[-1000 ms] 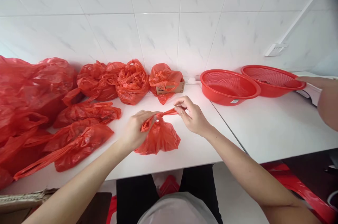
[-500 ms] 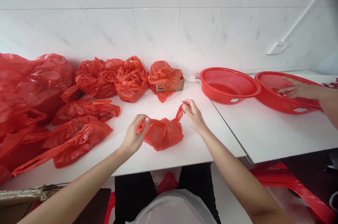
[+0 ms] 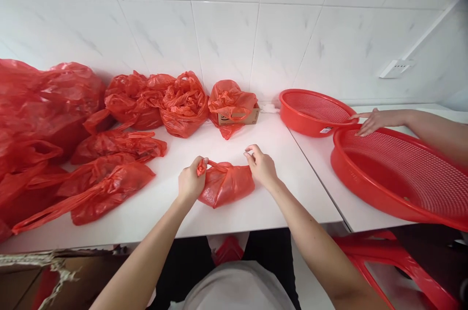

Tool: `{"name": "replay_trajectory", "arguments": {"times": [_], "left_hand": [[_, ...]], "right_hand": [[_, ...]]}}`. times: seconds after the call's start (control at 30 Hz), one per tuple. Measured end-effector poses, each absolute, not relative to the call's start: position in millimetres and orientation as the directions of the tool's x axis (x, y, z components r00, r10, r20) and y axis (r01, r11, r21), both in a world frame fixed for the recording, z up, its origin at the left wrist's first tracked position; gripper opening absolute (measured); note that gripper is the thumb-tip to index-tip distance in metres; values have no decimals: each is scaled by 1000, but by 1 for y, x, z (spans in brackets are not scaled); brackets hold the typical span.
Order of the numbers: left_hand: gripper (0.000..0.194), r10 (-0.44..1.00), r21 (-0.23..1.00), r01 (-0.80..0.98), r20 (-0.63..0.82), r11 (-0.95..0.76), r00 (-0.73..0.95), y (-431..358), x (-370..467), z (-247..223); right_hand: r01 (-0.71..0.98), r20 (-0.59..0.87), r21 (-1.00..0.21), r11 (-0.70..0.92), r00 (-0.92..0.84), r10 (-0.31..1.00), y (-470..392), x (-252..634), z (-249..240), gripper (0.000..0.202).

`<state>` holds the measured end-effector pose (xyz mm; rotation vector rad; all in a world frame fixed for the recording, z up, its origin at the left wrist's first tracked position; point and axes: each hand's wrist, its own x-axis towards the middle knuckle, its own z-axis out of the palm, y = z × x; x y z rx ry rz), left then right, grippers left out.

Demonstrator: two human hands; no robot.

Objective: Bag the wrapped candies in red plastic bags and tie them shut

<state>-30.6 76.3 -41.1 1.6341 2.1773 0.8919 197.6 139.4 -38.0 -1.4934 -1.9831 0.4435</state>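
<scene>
A small, filled red plastic bag [image 3: 230,185] rests on the white table in front of me. My left hand [image 3: 191,181] is closed around the bag's gathered handle at its left end, and a bunched bit of red plastic pokes out by the thumb. At the bag's right end is my right hand [image 3: 262,167], thumb and fingers curved but apart, with nothing seen between them. What the bag contains is hidden by the plastic.
Several red plastic bags [image 3: 113,188] crowd the table's left side. Behind stands a bagged cardboard box [image 3: 239,116]. To the right, another person's hand [image 3: 376,120] touches a large tilted red basket [image 3: 380,193], beside another red basket [image 3: 307,127]. An open carton [image 3: 84,276] sits lower left.
My right hand has let go of the handle it held up, and that loop now lies toward my left hand. The other person's large basket has tipped and come nearer the table's front edge.
</scene>
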Motion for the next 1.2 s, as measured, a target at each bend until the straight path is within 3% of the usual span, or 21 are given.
{"name": "replay_trajectory", "arguments": {"times": [0.17, 0.3, 0.53, 0.83, 1.2], "left_hand": [[38, 917, 634, 737, 107, 236, -385, 68, -53, -46], [44, 905, 631, 740, 137, 233, -402, 55, -44, -42], [40, 901, 514, 794, 85, 325, -424, 58, -37, -50], [38, 900, 358, 843, 16, 402, -436, 81, -56, -66], [33, 914, 309, 875, 43, 373, -404, 78, -50, -73]], "right_hand": [[709, 244, -663, 239, -97, 965, 129, 205, -36, 26], [649, 228, -677, 346, -263, 938, 99, 182, -42, 36], [723, 199, -535, 437, -395, 897, 97, 152, -65, 10], [723, 160, -575, 382, -358, 920, 117, 148, -78, 7], [733, 180, -575, 364, -321, 930, 116, 144, -84, 10]]}}
